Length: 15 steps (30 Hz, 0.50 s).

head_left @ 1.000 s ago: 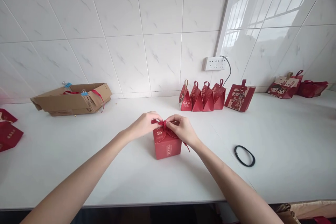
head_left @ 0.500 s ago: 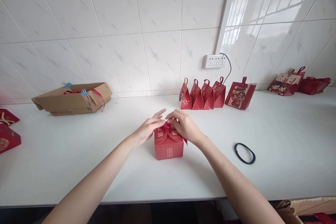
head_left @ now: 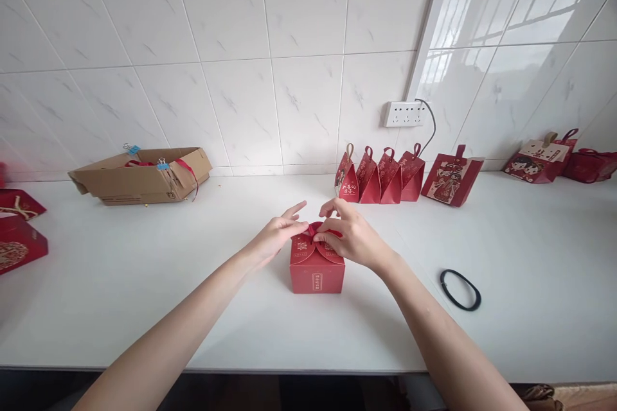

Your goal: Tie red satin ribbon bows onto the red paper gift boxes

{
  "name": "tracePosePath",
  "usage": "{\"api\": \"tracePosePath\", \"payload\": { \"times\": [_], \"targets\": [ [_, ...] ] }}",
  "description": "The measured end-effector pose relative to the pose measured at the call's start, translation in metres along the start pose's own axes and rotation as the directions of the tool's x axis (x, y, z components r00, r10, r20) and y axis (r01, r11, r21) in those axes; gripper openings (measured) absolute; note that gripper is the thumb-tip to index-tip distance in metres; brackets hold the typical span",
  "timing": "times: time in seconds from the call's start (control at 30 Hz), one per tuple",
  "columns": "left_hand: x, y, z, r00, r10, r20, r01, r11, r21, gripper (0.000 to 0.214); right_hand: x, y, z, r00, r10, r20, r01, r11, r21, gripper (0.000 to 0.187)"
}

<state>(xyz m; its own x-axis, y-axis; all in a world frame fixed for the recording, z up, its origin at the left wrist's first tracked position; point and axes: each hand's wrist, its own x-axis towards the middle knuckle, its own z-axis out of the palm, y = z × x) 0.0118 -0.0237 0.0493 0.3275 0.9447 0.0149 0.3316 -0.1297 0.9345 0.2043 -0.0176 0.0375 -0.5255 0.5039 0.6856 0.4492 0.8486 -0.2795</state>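
A small red gift box (head_left: 317, 271) stands on the white counter (head_left: 193, 282) in front of me. A red ribbon (head_left: 313, 230) sits on its rounded top flaps. My left hand (head_left: 276, 236) pinches the ribbon from the left, index finger raised. From the right, my right hand (head_left: 348, 236) pinches the same ribbon, its fingers curled over the box top. Most of the ribbon is hidden between the fingers.
Several red pouch boxes (head_left: 380, 175) and a flat red bag (head_left: 452, 178) line the back wall under a socket (head_left: 403, 113). An open cardboard carton (head_left: 142, 175) lies back left. Red boxes (head_left: 19, 241) sit at the left edge, more red bags (head_left: 554, 157) far right, a black band (head_left: 460, 289) near right.
Both hands stayed at the ribbon on the box top. The loose ribbon tail hanging at the box's right side is no longer visible. The left index finger has lifted.
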Motion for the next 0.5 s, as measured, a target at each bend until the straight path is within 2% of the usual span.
{"api": "tracePosePath", "payload": {
  "times": [0.07, 0.13, 0.2, 0.3, 0.4, 0.5],
  "targets": [
    [-0.003, 0.0, 0.0, 0.997, 0.038, -0.074, -0.03, 0.994, 0.105, 0.031, 0.0, -0.001, -0.002, 0.998, 0.058, 0.017, -0.059, 0.998, 0.035, 0.018],
    [-0.007, 0.002, -0.001, 0.988, 0.08, -0.131, -0.049, 0.973, 0.226, 0.033, 0.001, -0.003, -0.006, 0.981, 0.188, 0.053, -0.192, 0.976, 0.106, 0.017],
    [-0.012, 0.004, -0.001, 0.983, 0.102, -0.153, -0.047, 0.944, 0.326, 0.034, 0.003, -0.005, -0.01, 0.93, 0.346, 0.126, -0.364, 0.913, 0.186, 0.02],
    [-0.018, 0.007, 0.001, 0.98, 0.108, -0.169, -0.03, 0.91, 0.412, 0.034, 0.005, -0.008, -0.017, 0.819, 0.502, 0.276, -0.567, 0.784, 0.255, 0.027],
    [-0.022, 0.006, 0.001, 0.98, 0.094, -0.176, -0.009, 0.903, 0.43, 0.035, 0.005, -0.007, -0.022, 0.727, 0.575, 0.376, -0.678, 0.686, 0.262, 0.027],
    [-0.024, 0.001, -0.002, 0.984, 0.054, -0.169, 0.015, 0.923, 0.384, 0.036, 0.004, -0.004, -0.027, 0.697, 0.583, 0.417, -0.707, 0.655, 0.266, 0.023]
  ]
}}
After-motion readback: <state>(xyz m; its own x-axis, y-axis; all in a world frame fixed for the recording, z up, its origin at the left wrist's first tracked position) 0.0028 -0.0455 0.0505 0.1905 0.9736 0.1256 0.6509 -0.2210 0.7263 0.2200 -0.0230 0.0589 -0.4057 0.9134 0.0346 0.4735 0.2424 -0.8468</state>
